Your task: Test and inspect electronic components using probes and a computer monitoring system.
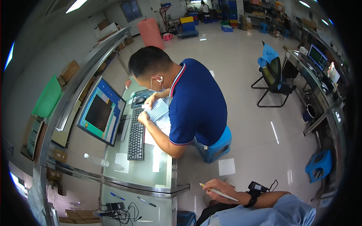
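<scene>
At the lower right, my right hand [219,189] is closed around a slim, pale pen-like stick [227,196] with a yellowish end. It is held in the air, to the right of the desk corner. A black strap with a small box-shaped device [256,187] circles that wrist, and a light blue sleeve covers the upper arm. My left hand is out of the picture. Nearest on the desk's lower part lie a blue pen [117,196], a dark pen [146,202] and a tangle of black cables [126,214] with an adapter.
Another person in a navy shirt [198,101] sits on a blue stool [215,147], both hands on printed sheets [157,110]. Before them are a keyboard [135,137] and monitor [102,111]. A plastic bottle [97,160] lies left. A metal-edged desk corner [181,188] juts out. An office chair [274,81] stands right.
</scene>
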Motion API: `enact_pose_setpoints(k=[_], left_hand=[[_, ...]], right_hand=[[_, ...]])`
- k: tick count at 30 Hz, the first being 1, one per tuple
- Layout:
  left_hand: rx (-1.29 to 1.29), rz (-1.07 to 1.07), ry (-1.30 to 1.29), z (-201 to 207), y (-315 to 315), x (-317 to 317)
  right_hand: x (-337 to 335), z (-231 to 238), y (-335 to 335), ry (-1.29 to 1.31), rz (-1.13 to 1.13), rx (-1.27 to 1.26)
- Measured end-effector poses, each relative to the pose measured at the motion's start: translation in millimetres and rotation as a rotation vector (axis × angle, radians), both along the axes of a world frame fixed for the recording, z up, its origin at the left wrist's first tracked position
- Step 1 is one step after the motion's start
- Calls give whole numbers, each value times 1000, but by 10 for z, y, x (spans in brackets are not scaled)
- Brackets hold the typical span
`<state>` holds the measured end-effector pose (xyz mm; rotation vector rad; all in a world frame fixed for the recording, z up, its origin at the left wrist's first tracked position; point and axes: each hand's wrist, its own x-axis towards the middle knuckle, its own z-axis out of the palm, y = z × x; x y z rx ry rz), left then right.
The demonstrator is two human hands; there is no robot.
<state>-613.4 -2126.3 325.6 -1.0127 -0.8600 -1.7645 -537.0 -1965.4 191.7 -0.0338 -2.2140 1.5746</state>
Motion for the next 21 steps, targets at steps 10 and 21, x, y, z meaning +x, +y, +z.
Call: enact_pose_setpoints(k=[10,21], left_hand=[[27,19,46,94,185,338],[60,-1,93,127,690,773]], right_hand=[[371,-1,187,-39,90,-1],[842,-2,592,-62,28,25]])
